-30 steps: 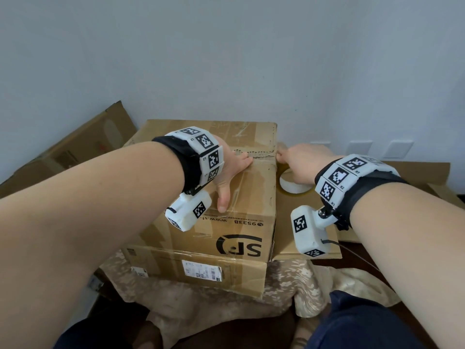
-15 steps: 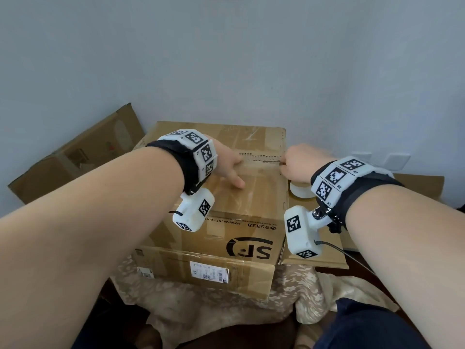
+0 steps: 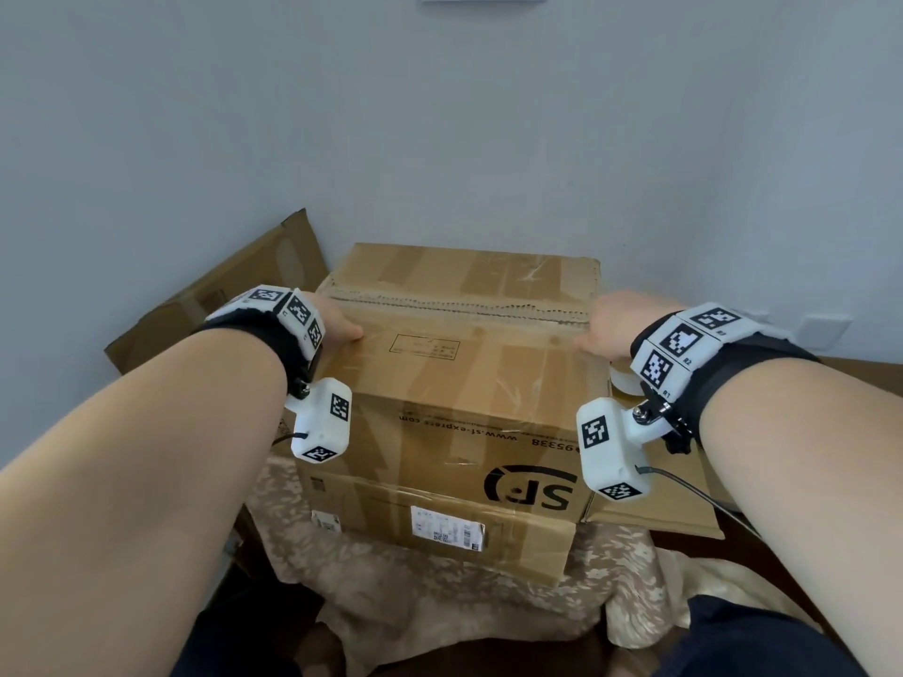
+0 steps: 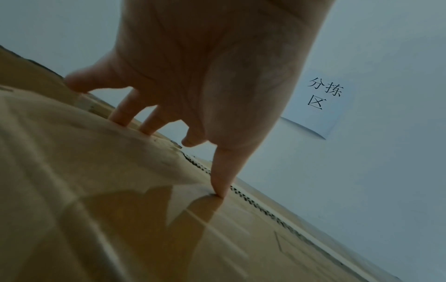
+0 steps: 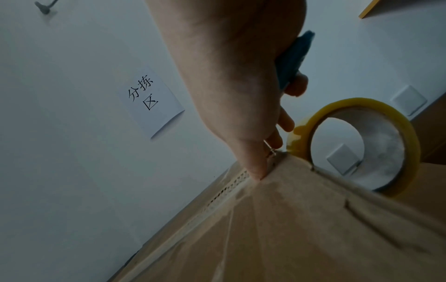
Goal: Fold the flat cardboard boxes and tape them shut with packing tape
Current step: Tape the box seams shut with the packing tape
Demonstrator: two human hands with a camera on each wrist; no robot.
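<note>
Both hands (image 3: 337,322) (image 3: 608,329) press box (image 3: 464,383) top flaps — tape roll (image 5: 352,145) beside right.

We've got a plain brown cardboard box (image 3: 459,383) with a black logo. The tape roll (image 5: 357,145) is yellowish, the cloth (image 3: 440,593) underneath beige-floral, the wristbands (image 3: 288,310) black-and-white checkered.

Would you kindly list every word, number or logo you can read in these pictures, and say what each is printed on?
"SF" logo, upside down: near side of the cardboard box.
"www.sf-express.com", upside down: same box side; the left end is cut off.
"95338", upside down: same box side, beside the web address.
"分拣区": paper sign on the wall.
"R1", "R2": right wristband.
Shipping labels low on the box and the framed print on its top: too small to read.
</note>
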